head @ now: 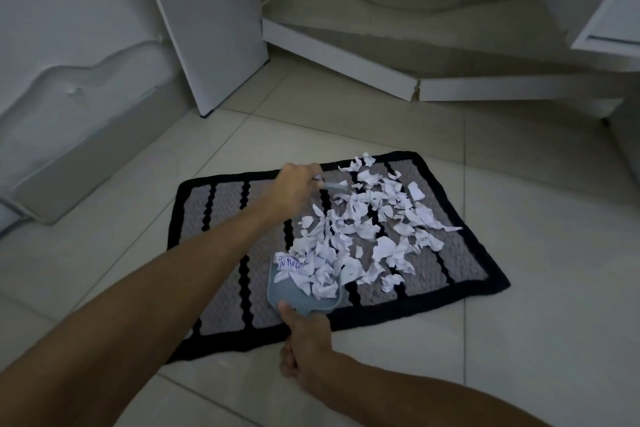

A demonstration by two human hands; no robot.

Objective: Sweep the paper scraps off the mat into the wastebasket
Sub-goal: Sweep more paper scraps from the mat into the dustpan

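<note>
- On the right half of the mat (221, 211) lie the paper scraps (377, 222): white torn and crumpled bits, thick in a band from the far right corner down toward the near middle, a few loose ones at the right edge.
- Some scraps already sit heaped in my dustpan (301, 291), a small grey-blue pan resting on the mat near its near edge; one scrap there shows purple handwriting.
- My right hand (304, 343) is closed round the dustpan's handle, thumb lying up against the pan's back wall.
- My left hand (294, 187) reaches far over the mat, fingers curled round a small brush (329, 184); only a pale sliver of it shows past my knuckles, at the far edge of the scraps.
- The mat is grey and knobbly, with black wavy stripes and a black border, lying askew on the floor (519, 305).
- The floor is large pale glossy tiles; the light is dim.
- Far off stand white furniture panels (214, 28), one upright slab on the left and low white boards (346, 62) meeting at a cracked joint.
- To the far left there is a white moulded piece (69, 107) with a wavy edge.
</note>
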